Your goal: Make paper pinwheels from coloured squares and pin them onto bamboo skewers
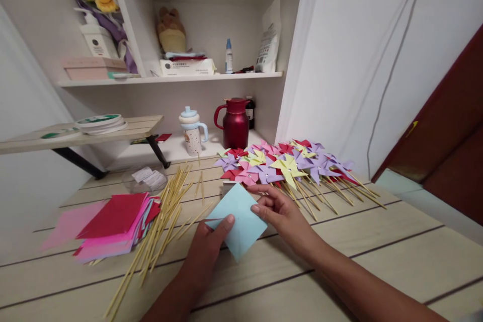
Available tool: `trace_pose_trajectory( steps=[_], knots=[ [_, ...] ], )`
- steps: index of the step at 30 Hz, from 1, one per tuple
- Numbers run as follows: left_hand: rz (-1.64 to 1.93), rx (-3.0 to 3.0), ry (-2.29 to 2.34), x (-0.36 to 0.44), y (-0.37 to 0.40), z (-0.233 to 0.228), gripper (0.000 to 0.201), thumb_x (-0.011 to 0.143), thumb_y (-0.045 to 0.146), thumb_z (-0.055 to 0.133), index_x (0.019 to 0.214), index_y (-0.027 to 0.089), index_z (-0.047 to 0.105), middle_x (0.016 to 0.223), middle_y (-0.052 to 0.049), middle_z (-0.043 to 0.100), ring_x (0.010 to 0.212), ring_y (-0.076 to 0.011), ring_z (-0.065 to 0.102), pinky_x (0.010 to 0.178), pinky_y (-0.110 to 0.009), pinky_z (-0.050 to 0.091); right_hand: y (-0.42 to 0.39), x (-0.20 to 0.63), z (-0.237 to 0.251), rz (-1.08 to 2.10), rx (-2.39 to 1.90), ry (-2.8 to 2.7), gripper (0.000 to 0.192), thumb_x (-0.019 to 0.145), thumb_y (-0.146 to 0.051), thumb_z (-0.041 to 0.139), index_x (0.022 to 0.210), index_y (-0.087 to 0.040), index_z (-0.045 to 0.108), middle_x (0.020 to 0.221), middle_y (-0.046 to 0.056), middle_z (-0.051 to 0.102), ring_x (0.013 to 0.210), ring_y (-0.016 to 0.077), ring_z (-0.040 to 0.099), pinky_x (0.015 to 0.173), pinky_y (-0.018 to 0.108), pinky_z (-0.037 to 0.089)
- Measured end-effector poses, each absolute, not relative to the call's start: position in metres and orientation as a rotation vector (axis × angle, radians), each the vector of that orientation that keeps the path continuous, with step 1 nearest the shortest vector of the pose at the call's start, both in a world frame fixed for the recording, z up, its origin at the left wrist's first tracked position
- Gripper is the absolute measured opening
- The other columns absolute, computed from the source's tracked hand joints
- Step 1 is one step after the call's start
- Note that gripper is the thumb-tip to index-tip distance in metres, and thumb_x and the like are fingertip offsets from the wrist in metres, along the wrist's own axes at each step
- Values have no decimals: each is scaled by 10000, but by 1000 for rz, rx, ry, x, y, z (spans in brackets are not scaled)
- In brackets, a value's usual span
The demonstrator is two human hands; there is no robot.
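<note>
A light blue square of paper (239, 234) is held above the table, turned so that one corner points toward me. My left hand (213, 239) grips its left corner, thumb on top and fingers underneath. At the right edge, my right hand (277, 211) pinches the paper between thumb and fingers. Just beyond lies a heap of finished paper pinwheels (289, 168) on sticks, in purple, yellow, pink and red. Left of my hands are a bundle of thin wooden sticks (160, 231) and a fanned stack of coloured paper sheets (113, 216).
A clear round container (145, 179) with small packets stands behind the paper stack. Farther back are a spotted tumbler (192, 133) and a red thermos jug (236, 123). A small raised shelf (139, 125) holds round white items at left. The wooden table (358, 256) extends right.
</note>
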State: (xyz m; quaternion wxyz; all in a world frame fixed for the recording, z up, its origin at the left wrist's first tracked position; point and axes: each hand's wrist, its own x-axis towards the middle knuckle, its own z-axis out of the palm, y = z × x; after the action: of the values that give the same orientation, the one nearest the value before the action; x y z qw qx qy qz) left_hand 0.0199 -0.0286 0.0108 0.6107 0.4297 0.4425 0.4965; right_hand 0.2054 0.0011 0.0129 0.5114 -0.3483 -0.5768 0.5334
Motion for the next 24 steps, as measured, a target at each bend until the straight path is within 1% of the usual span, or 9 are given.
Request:
trace_pose_trajectory(
  steps=[3, 6, 11, 15, 18, 21, 24],
  knots=[
    [1147, 974, 1028, 20, -27, 10, 441, 732, 474, 759, 1013, 134, 753, 932, -100, 767, 951, -291, 672, 875, -386, 503, 0, 205, 15, 1255, -847, -1375, 418, 829, -349, 715, 1197, -202, 581, 676, -59, 510, 623, 110, 463, 579, 241, 338],
    [1169, 951, 1019, 19, -25, 8, 417, 731, 465, 763, 987, 136, 760, 964, -103, 764, 969, -286, 666, 886, -386, 505, -1, 205, 17, 1242, -838, -1352, 419, 843, -350, 700, 1215, -217, 563, 689, -57, 533, 633, 113, 510, 598, 244, 387],
    [1276, 929, 1010, 17, -21, 1, 357, 759, 436, 752, 947, 132, 753, 998, -92, 751, 912, -226, 649, 879, -347, 501, -6, 206, 24, 1203, -834, -1365, 419, 898, -375, 627, 1281, -255, 507, 779, -41, 576, 596, 120, 601, 650, 296, 489],
    [1376, 889, 992, 17, -20, 1, 324, 769, 436, 744, 908, 143, 736, 908, -63, 736, 803, -182, 626, 759, -293, 505, -7, 205, 22, 1198, -793, -1430, 500, 895, -334, 636, 1357, -304, 445, 861, -19, 577, 657, 128, 603, 656, 300, 530],
    [1437, 788, 941, 18, -21, 6, 329, 756, 418, 757, 955, 160, 711, 917, -48, 720, 792, -172, 623, 695, -273, 499, -8, 205, 18, 1198, -763, -1502, 531, 894, -301, 636, 1383, -331, 432, 951, 12, 594, 703, 134, 592, 656, 306, 554],
    [1477, 713, 926, 19, -21, 10, 362, 743, 430, 763, 949, 142, 689, 893, -46, 700, 721, -151, 601, 611, -259, 479, -9, 205, 16, 1171, -794, -1583, 510, 902, -269, 616, 1379, -341, 450, 995, 18, 598, 689, 121, 598, 681, 312, 552],
    [1480, 705, 913, 18, -19, 10, 360, 782, 440, 728, 977, 143, 669, 864, -35, 681, 675, -136, 574, 563, -255, 456, -10, 205, 16, 1119, -830, -1661, 453, 917, -254, 580, 1353, -335, 490, 1017, 22, 597, 672, 115, 612, 685, 318, 543]
  ],
)
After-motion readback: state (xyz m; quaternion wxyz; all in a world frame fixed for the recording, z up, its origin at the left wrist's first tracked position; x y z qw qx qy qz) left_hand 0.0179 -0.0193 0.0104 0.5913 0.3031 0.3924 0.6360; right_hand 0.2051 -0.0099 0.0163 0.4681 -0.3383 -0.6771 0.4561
